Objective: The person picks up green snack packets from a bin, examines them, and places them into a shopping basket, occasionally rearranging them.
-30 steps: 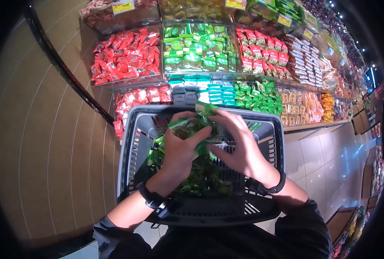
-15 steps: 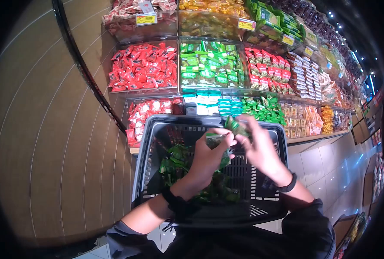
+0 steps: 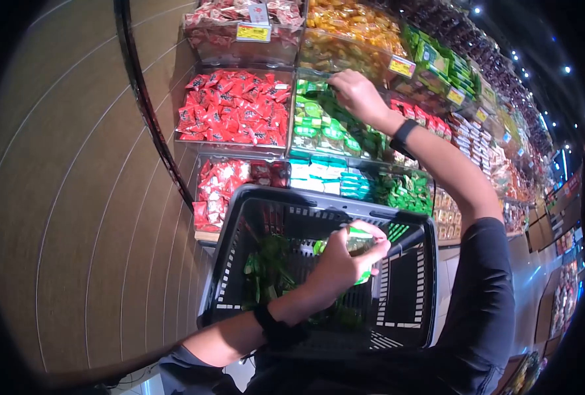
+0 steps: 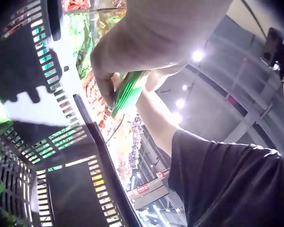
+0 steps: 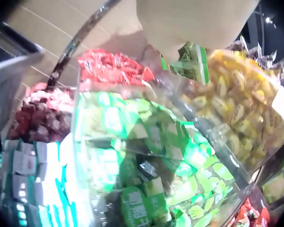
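Observation:
My left hand [image 3: 342, 263] is over the grey shopping basket [image 3: 292, 196] and grips a green-and-clear snack packet [image 3: 359, 245]. The left wrist view shows that packet's green striped edge [image 4: 128, 92] between thumb and fingers. My right hand [image 3: 361, 97] reaches out above the shelf bin of green snack packets [image 3: 315, 128]. In the right wrist view a small green packet [image 5: 191, 64] hangs from its fingers, pinched above the bin's upper edge. More green packets [image 3: 266, 263] lie in the basket's left part, in shadow and partly behind the left forearm.
Red packets [image 3: 236, 108] fill the bin to the left, and yellow-wrapped sweets [image 3: 352, 29] the one above. White-and-teal packs [image 3: 319, 176] lie below, behind the basket's far rim. A dark rail [image 3: 144, 99] runs along the brown slatted surface at left.
My right hand has left the left hand over the basket and reached up and forward to the green packet bin. The left hand stays over the basket, gripping a packet. The view has shifted.

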Action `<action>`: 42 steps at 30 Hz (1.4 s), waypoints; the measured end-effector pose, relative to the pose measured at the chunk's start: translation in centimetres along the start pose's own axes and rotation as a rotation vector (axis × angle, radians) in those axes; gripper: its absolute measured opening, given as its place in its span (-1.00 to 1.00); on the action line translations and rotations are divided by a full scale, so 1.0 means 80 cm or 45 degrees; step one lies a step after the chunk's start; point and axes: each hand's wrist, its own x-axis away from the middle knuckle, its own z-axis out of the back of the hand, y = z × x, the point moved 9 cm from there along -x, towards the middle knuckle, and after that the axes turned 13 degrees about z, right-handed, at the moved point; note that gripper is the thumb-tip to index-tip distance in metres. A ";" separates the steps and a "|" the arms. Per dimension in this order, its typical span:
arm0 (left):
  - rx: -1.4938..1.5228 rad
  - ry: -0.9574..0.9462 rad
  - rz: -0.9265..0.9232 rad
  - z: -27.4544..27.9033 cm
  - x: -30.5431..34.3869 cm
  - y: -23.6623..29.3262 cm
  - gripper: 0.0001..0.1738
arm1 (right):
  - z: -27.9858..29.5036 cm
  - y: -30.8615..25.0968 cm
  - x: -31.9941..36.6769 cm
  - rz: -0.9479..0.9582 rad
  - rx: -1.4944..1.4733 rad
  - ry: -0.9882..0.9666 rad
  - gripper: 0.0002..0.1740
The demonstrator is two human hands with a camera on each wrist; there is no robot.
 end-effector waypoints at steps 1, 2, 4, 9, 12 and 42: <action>0.004 -0.007 -0.018 -0.002 0.001 0.005 -0.78 | -0.027 0.006 -0.005 0.056 0.121 -0.078 -0.75; 0.005 -0.014 -0.034 -0.004 0.001 0.009 -0.78 | -0.045 0.017 -0.006 0.068 0.119 -0.067 -0.75; 0.033 -0.024 -0.071 -0.010 0.005 0.018 -0.79 | -0.082 0.024 -0.013 0.142 0.293 -0.250 -0.85; -0.042 -0.041 -0.074 -0.017 0.004 0.020 -0.82 | -0.140 0.058 -0.002 0.022 0.210 -0.343 -0.79; -0.114 0.004 -0.167 -0.016 0.001 0.018 -0.81 | -0.149 0.062 0.003 -0.040 0.090 -0.308 -0.78; 0.191 -0.140 -0.156 -0.028 0.021 0.026 -0.42 | 0.268 -0.255 0.148 -1.525 -1.943 -0.341 -0.48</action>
